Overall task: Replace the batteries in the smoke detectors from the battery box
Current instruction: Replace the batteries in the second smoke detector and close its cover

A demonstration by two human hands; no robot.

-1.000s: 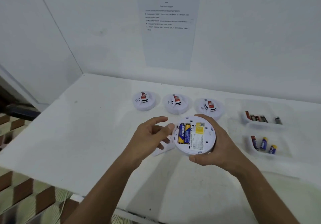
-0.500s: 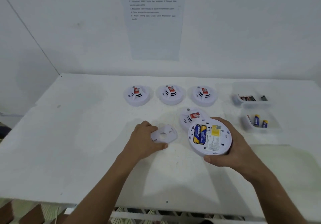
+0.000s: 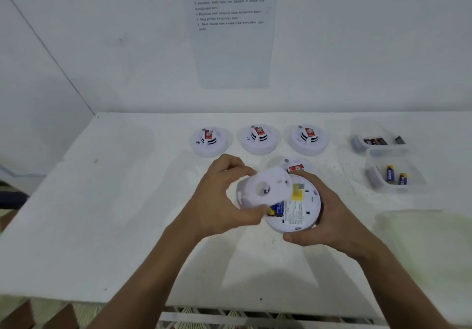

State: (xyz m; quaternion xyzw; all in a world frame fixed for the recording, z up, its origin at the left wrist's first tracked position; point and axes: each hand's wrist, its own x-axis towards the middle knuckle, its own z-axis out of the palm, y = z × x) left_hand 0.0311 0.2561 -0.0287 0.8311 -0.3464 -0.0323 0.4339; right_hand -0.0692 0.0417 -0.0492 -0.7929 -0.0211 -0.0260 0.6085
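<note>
My right hand (image 3: 324, 221) grips a white smoke detector (image 3: 298, 211) turned back side up, above the table. Blue batteries (image 3: 277, 207) sit in its compartment, partly hidden. My left hand (image 3: 222, 198) holds the white back cover (image 3: 268, 188) over the detector's left half, tilted against it. Another detector (image 3: 297, 166) lies just behind, mostly hidden. Three more detectors (image 3: 209, 141) (image 3: 259, 138) (image 3: 307, 138) stand in a row at the back.
Two clear plastic boxes stand at the right: the far box (image 3: 357, 141) holds dark batteries, the near box (image 3: 371, 178) holds two blue batteries (image 3: 394, 175). A printed sheet (image 3: 229, 22) hangs on the wall. The table's front edge (image 3: 229, 305) runs below my arms.
My left hand picked the back cover up from the table and brought it right onto the detector held in my right hand. The view shifted slightly.
</note>
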